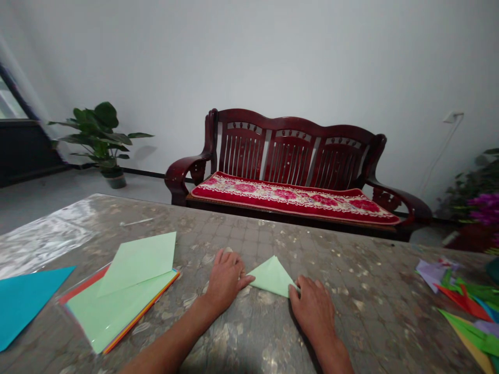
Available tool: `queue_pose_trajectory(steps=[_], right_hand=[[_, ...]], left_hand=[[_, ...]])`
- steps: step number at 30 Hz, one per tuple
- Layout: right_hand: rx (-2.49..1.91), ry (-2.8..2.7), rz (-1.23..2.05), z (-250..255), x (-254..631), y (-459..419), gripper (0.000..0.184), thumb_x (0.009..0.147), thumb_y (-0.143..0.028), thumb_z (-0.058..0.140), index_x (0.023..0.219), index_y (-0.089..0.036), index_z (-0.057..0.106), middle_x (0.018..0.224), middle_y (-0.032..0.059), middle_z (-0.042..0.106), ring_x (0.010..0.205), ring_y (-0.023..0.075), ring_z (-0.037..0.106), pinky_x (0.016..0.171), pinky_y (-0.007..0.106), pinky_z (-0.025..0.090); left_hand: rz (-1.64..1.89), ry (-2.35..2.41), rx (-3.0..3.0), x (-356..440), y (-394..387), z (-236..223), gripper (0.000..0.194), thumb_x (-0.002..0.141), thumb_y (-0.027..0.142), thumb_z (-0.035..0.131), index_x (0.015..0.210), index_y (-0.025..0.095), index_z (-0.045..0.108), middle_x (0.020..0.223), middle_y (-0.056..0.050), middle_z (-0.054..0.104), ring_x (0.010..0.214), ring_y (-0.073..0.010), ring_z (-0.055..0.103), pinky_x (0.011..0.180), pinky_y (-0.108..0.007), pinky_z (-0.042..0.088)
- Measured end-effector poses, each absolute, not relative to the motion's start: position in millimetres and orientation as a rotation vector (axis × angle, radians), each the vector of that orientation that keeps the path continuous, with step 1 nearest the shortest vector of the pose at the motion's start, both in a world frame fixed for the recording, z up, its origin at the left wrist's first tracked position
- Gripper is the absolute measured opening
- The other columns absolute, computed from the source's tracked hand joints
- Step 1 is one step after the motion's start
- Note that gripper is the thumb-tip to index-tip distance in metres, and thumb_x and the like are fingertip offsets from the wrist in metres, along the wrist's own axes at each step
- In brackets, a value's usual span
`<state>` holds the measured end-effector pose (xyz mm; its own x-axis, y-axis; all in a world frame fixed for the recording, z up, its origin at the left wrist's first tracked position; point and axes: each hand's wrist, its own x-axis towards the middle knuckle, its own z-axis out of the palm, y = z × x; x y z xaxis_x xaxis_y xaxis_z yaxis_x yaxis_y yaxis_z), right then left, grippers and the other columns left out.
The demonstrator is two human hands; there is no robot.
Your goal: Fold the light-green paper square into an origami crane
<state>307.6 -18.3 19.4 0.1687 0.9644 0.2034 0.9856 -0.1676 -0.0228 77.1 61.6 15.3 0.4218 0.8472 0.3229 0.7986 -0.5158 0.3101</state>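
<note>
A pale green paper folded into a triangle [272, 277] lies flat on the patterned table [249, 332], its tip pointing away from me. My left hand [225, 280] rests beside its left corner, fingers curled loosely, thumb touching the paper's edge. My right hand [313, 308] lies at the lower right corner with fingers flat, its fingertips pressing on that corner. Neither hand lifts the paper.
To the left lie a stack of coloured paper sheets [117, 306] topped with green, a loose green sheet [142, 259] and a blue sheet [23, 301]. Folded coloured papers [468, 306] are piled at the right edge. A wooden bench [292, 176] and a potted plant [101, 140] stand behind.
</note>
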Motion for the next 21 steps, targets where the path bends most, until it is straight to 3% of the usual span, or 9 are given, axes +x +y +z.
queue_pose_trajectory(steps=[6,16,21], right_hand=[[-2.335,-1.906,-0.221,22,304,-15,0.016,0.089,-0.022,0.052,0.081,-0.021,0.065,0.085,0.0065,0.071,0.084,0.0253,0.061,0.072,0.033,0.034],[-2.324,-1.925,-0.293,25,298,-19,0.018,0.086,-0.016,0.050,0.081,-0.019,0.067,0.085,0.0085,0.070,0.086,0.0256,0.062,0.071,0.034,0.035],[-2.348,-1.912,-0.283,26,296,-18,0.017,0.084,-0.016,0.051,0.081,-0.019,0.068,0.086,0.0087,0.071,0.088,0.0265,0.062,0.073,0.035,0.036]], left_hand=[[0.665,1.446,2.523,71,58,13,0.023,0.083,0.040,0.071,0.071,0.021,0.066,0.090,-0.002,0.062,0.096,-0.0229,0.055,0.110,-0.053,0.023],[0.721,1.449,2.645,76,63,7,0.038,0.087,0.049,0.063,0.063,0.020,0.068,0.075,-0.003,0.062,0.083,-0.0227,0.055,0.108,-0.055,0.026],[0.652,1.487,2.735,79,62,7,0.036,0.086,0.048,0.066,0.064,0.020,0.072,0.074,-0.006,0.064,0.083,-0.0247,0.056,0.109,-0.057,0.025]])
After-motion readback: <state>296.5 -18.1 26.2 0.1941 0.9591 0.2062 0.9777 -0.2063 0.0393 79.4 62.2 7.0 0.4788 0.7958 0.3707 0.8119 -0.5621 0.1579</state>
